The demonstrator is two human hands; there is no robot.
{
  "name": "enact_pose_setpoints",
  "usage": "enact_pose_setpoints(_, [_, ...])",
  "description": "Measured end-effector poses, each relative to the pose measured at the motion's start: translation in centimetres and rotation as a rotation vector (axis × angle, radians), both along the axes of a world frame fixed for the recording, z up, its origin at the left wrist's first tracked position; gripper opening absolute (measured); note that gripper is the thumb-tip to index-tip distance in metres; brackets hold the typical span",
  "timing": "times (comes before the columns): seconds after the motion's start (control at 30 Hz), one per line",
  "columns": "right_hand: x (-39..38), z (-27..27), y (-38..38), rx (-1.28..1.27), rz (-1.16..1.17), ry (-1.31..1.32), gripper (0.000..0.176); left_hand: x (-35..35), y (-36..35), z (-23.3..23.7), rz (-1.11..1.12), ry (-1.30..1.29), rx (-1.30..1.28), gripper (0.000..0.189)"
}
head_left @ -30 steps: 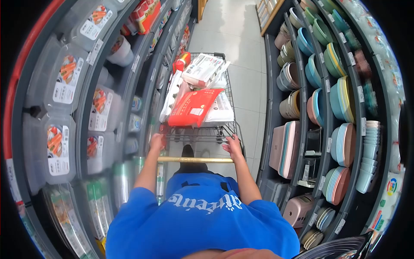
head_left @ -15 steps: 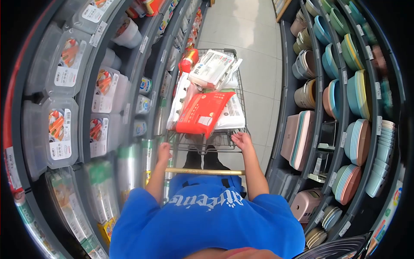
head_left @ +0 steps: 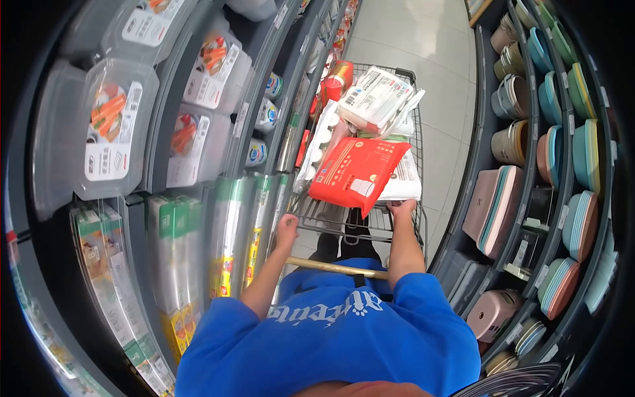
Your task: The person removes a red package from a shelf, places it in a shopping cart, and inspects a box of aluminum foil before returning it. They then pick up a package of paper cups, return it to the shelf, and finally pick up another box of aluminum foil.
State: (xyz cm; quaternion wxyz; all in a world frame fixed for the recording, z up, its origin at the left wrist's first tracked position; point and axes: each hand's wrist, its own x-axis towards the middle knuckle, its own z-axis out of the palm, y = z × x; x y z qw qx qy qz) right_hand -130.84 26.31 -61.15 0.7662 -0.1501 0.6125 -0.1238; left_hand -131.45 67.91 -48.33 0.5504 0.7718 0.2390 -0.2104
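Observation:
My left hand [head_left: 287, 233] is closed with its fingers curled, beside the near left corner of the wire shopping cart [head_left: 419, 142]; what it holds, if anything, is hidden. My right hand [head_left: 401, 208] is at the near edge of a white package [head_left: 401, 185], its fingers pressed to it and partly hidden. A red soft pack [head_left: 359, 171] lies over this package. Farther in are a white printed pack [head_left: 375, 99], a white tray-like pack [head_left: 319, 142] and a red container [head_left: 338, 78]. The cart's yellowish handle bar [head_left: 337, 268] is against my blue shirt.
On the left, shelves carry clear plastic food boxes [head_left: 109, 132], small blue-and-white tubs [head_left: 257, 152] and long boxed rolls [head_left: 173, 245]. Right shelves bear plastic bowls [head_left: 586, 152], cutting boards [head_left: 493, 208] and a pink box [head_left: 494, 314]. A tiled aisle floor [head_left: 443, 92] runs between.
The view has turned, so cart and shelves appear farther right. My right hand has gone from open above the cart's near edge to the white package. My left hand stays curled near the corner.

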Motion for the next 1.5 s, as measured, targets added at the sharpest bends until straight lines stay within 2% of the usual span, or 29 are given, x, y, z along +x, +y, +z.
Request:
enact_pose_setpoints(0.1, [-1.1,3.6,3.0,0.067,0.108,-0.014,0.062,-2.1,1.6,0.2,-0.011,-0.008,0.007,0.008])
enact_pose_setpoints(0.13, [-1.2,0.9,3.1,0.096,0.096,-0.018,0.067,-2.3,2.5,-0.2,-0.023,-0.024,0.007,0.008])
enact_pose_setpoints(0.17, [-1.4,1.3,3.9,0.100,0.114,0.003,0.075,-3.0,3.3,0.1,-0.029,-0.001,0.004,0.008])
enact_pose_setpoints(0.2, [-1.1,3.7,5.2,0.177,0.098,0.025,0.068,-3.6,4.0,0.8,-0.037,0.030,0.003,0.008])
enact_pose_setpoints(0.27, [-0.9,4.0,6.7,0.131,0.090,0.005,0.077,-3.8,4.7,2.4,-0.041,0.082,-0.012,0.007])
enact_pose_setpoints(0.37, [-2.5,2.5,7.7,0.133,-0.002,-0.083,0.061,-4.5,6.0,3.9,-0.079,0.026,0.045,0.008])
enact_pose_setpoints(0.43, [-3.2,0.8,7.7,0.169,-0.043,-0.084,0.054,-4.7,8.2,2.0,-0.060,0.064,0.016,0.010])
enact_pose_setpoints(0.57, [-3.4,-1.3,9.4,0.222,-0.093,-0.246,0.056,-5.0,10.8,1.6,-0.023,0.094,0.014,0.015])
enact_pose_setpoints(0.67, [-3.4,2.6,11.8,0.257,-0.101,-0.450,0.065,-5.2,12.3,1.8,-0.005,0.088,0.025,0.015])
enact_pose_setpoints(0.77, [-2.8,1.9,13.6,0.166,-0.148,-0.508,0.076,-5.9,12.4,3.2,-0.107,0.088,0.090,0.015])
enact_pose_setpoints(0.8, [-1.8,2.0,15.0,0.157,-0.269,-0.453,0.086,-5.9,12.5,3.5,-0.174,0.113,0.119,0.018])
enact_pose_setpoints(0.87, [-1.7,1.1,17.7,0.164,-0.465,-0.525,0.089,-5.7,13.0,4.3,-0.309,0.164,0.183,0.026])
enact_pose_setpoints(0.9, [-1.7,0.9,18.7,0.170,-0.571,-0.562,0.090,-5.5,12.9,5.0,-0.493,0.085,0.327,0.031])
enact_pose_setpoints(0.93, [-1.3,1.7,18.5,0.232,-0.569,-0.410,0.083,-5.3,12.0,6.1,-0.679,0.000,0.470,0.036])
enact_pose_setpoints(0.97, [-0.8,1.5,18.1,0.124,-0.496,-0.410,0.080,-5.4,11.1,7.0,-0.863,-0.082,0.612,0.042])
enact_pose_setpoints(1.0, [-0.3,0.4,17.3,0.019,-0.417,-0.405,0.077,-4.8,9.0,8.7,-0.917,-0.213,0.674,0.053])
enact_pose_setpoints(1.03, [0.4,-0.3,16.8,-0.085,-0.334,-0.401,0.073,-3.8,6.0,11.0,-0.889,-0.141,0.604,0.054])
enact_pose_setpoints(1.07, [1.3,0.5,16.1,-0.077,-0.301,-0.246,0.053,-2.5,2.9,13.1,-0.861,-0.077,0.533,0.055])
enact_pose_setpoints(1.1, [1.6,0.6,16.3,-0.231,-0.212,-0.158,0.047,-1.4,0.7,13.8,-0.834,-0.004,0.463,0.056])
enact_pose_setpoints(1.17, [1.5,0.5,16.8,-0.538,-0.019,0.034,0.036,0.1,-1.6,11.6,-1.020,-0.164,0.445,0.057])
enact_pose_setpoints(1.2, [1.6,-0.9,17.4,-0.546,0.089,0.211,0.034,0.6,-2.9,10.4,-1.115,-0.250,0.425,0.057])
enact_pose_setpoints(1.23, [1.3,2.8,18.1,-0.556,0.273,0.291,0.035,1.0,-4.3,9.3,-1.161,-0.396,0.395,0.058])
enact_pose_setpoints(1.27, [0.9,1.0,19.5,-0.615,0.340,0.244,0.035,1.1,-5.7,8.4,-1.202,-0.542,0.364,0.058])
enact_pose_setpoints(1.3, [0.2,7.7,20.1,-0.594,0.448,0.254,0.037,1.6,-6.9,7.7,-1.237,-0.699,0.329,0.059])
enact_pose_setpoints(1.33, [-1.0,5.0,22.0,-0.649,0.525,0.127,0.037,2.0,-7.7,7.2,-1.232,-0.694,0.325,0.060])
enact_pose_setpoints(1.37, [-2.1,9.7,22.5,-0.621,0.684,0.111,0.033,2.5,-8.5,6.9,-1.228,-0.692,0.322,0.061])
enact_pose_setpoints(1.4, [-2.8,8.7,24.3,-0.792,0.619,-0.009,0.034,2.9,-9.1,6.4,-1.223,-0.690,0.320,0.063])
enact_pose_setpoints(1.43, [-2.9,10.8,24.4,-0.735,0.774,0.067,0.034,3.0,-9.2,5.9,-1.251,-0.729,0.319,0.065])
enact_pose_setpoints(1.5, [-3.6,12.6,24.2,-0.749,0.805,-0.066,0.034,3.7,-9.7,5.3,-1.314,-0.814,0.302,0.069])
